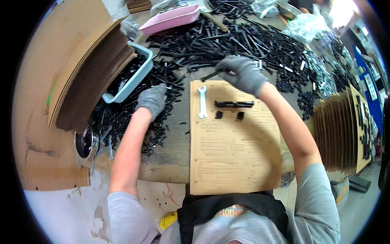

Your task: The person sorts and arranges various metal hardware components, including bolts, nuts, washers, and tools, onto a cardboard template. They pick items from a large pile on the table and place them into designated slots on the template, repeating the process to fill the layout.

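Observation:
My right hand [243, 73], in a grey glove, pinches a slim black bar [211, 76] above the far edge of a printed cardboard sheet [235, 150]. My left hand [152, 101], gloved alike, is down in a heap of small black parts [150, 136]. Its fingers are drawn together at the tips, and what they grip is too small to name. On the cardboard lie a silver open-end wrench [202, 101], a pair of black rods [234, 104] side by side, and two small black pieces, a left one [219, 115] and a right one [240, 115].
Loose black bars [239, 38] cover the table's far side. A blue tray [134, 81] and a metal bowl [86, 142] stand left; a pink tray [170, 19] sits behind. Cardboard stacks rise at left [91, 77] and right [335, 132]. Black rings [305, 103] lie at right.

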`<state>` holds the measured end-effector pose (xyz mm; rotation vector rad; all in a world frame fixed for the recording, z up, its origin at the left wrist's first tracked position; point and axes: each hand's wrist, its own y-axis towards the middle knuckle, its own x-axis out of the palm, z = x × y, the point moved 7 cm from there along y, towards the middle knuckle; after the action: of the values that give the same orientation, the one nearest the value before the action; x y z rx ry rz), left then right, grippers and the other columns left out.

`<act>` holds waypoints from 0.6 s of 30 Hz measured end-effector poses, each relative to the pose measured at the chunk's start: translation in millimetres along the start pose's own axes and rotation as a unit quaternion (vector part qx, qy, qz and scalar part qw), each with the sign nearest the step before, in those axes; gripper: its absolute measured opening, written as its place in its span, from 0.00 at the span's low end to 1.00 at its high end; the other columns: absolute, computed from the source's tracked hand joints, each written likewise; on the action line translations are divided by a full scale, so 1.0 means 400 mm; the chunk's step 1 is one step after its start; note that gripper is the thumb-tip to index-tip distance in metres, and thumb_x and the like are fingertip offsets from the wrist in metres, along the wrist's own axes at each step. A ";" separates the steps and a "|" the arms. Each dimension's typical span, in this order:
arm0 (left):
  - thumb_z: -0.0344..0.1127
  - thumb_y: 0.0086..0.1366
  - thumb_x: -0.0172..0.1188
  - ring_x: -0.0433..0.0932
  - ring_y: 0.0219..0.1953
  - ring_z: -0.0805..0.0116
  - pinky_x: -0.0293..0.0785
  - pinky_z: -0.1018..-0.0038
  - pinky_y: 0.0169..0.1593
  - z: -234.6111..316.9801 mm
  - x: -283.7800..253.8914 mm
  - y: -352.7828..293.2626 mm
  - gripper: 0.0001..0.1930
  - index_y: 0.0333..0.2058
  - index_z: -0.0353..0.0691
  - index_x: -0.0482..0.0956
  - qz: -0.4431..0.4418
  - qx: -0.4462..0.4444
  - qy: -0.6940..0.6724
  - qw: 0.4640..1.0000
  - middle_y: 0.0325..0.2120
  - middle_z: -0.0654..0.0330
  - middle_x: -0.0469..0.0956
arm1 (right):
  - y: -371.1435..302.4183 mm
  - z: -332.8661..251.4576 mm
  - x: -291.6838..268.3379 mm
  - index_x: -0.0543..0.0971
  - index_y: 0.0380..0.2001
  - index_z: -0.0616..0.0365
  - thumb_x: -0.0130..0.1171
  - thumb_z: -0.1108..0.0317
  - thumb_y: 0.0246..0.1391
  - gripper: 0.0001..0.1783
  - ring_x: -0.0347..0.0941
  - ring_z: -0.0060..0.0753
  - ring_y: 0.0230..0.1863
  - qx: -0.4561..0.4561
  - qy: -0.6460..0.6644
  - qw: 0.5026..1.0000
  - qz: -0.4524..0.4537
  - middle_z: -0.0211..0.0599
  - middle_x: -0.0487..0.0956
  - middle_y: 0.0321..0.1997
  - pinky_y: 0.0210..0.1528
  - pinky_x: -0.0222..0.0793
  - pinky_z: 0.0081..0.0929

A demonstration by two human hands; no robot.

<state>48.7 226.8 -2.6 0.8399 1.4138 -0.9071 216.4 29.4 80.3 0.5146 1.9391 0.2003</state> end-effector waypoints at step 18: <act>0.42 0.60 0.57 0.79 0.36 0.53 0.74 0.61 0.41 0.743 0.018 0.015 0.11 0.36 0.43 0.80 -0.023 0.215 -0.189 0.958 0.31 0.54 0.81 | -0.528 0.126 -0.041 0.81 0.34 0.52 0.64 0.55 0.46 0.15 0.74 0.43 0.40 0.146 -0.092 0.984 0.047 0.38 0.77 0.34 0.43 0.72 0.38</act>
<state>183.5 -38.2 -9.8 0.8934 0.9175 -1.3612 212.1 -171.0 -4.6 0.7913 1.7720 -0.0719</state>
